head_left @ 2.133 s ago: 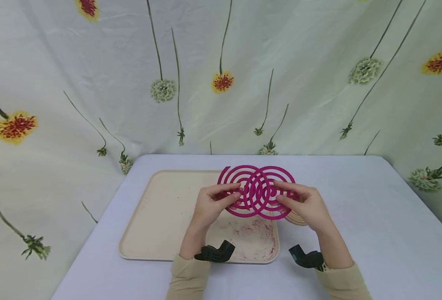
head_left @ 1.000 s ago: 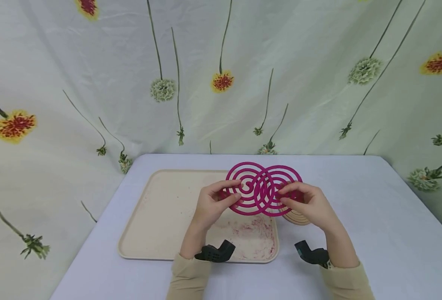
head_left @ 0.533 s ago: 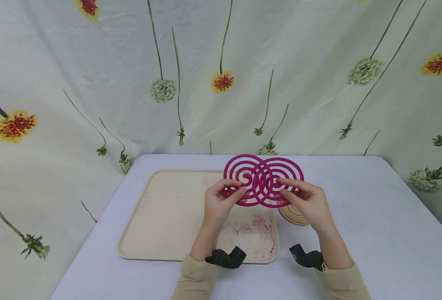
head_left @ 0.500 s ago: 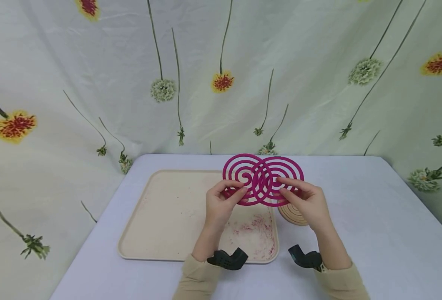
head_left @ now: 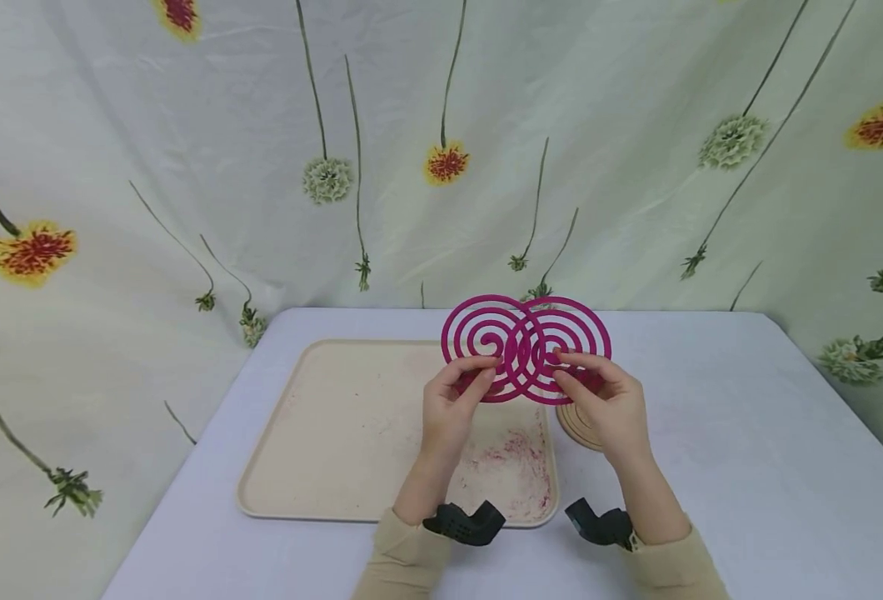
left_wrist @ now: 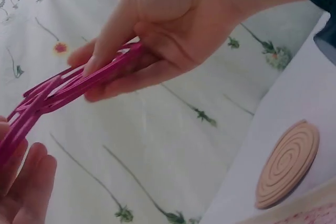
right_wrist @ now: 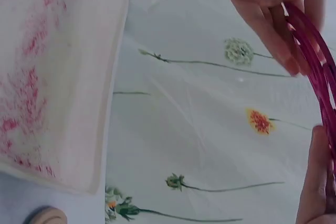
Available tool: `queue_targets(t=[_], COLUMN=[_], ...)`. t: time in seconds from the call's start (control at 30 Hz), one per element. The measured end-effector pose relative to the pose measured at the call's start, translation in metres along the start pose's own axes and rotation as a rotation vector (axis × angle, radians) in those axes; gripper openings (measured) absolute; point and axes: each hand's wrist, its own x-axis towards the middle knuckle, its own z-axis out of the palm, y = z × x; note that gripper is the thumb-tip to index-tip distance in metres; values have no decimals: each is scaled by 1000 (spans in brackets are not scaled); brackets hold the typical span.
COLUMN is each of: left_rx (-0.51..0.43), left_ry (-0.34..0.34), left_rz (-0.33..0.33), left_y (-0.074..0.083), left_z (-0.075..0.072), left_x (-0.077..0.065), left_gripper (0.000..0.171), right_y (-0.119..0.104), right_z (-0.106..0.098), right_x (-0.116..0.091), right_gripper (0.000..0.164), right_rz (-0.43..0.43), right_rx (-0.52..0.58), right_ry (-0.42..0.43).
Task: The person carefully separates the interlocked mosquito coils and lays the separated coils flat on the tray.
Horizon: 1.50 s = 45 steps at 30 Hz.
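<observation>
Overlapping magenta spirals (head_left: pixel 512 354): raised clear of white table (head_left: pixel 749 425), pinched at left between thumb and fingers of left hand (head_left: pixel 445 410), at right likewise by right hand (head_left: pixel 621 412). Just right of beige tray (head_left: pixel 321 442): tan coil (head_left: pixel 578 429), lying flat.

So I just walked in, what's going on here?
A person is holding up a pair of overlapping magenta spirals, the left hand pinching one side and the right hand the other. Whether the spirals are joined, I can't tell. They're off the table, where a beige tray with pinkish marks lies, and a tan coil sits beside the tray.
</observation>
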Motion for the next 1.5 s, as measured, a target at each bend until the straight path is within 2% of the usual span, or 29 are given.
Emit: queue_targets(t=[0.13,0.27,0.4,0.5,0.57,0.63,0.8,0.93,1.07,1.17,1.27,1.37,1.5], left_rx=[72,182,268,289,270,243,114,-13,-102,-140,-154,-145,-134], left_ry=[-154,-291,-348,-340,-313,-258,-30,150,254,299,313,279,200], left_rz=[-6,-37,-65,-90,-113,-135,-169,-140,-95,-95,-83,-52,-21], left_y=[6,7,7,6,5,5,4,2,-1,-2,-4,-5,-6], left_z=[-16,-33,-41,-41,-39,-36,-22,-5,11,21,29,34,36], left_x=[5,7,8,7,7,6,5,2,-3,-7,-11,-14,-15], left_gripper=[27,27,26,27,27,27,30,31,34,37,38,39,37], right_y=[-2,-1,0,0,-1,-2,-4,-4,-3,-2,-1,0,1], right_z=[-19,-36,-46,-47,-46,-43,-35,-26,-13,-3,6,12,13], right_x=[4,7,9,9,9,9,7,6,3,1,-1,-3,-2], right_gripper=[22,23,24,28,31,34,36,36,35,32,30,29,27], right_rz=[8,38,74,101,109,114,114,94,97,98,79,56,51], right_rx=[-49,-158,-234,-263,-281,-291,-281,-210,-78,17,76,110,135], right_ry=[-177,-380,-556,-599,-575,-527,-352,-198,-51,54,151,212,227])
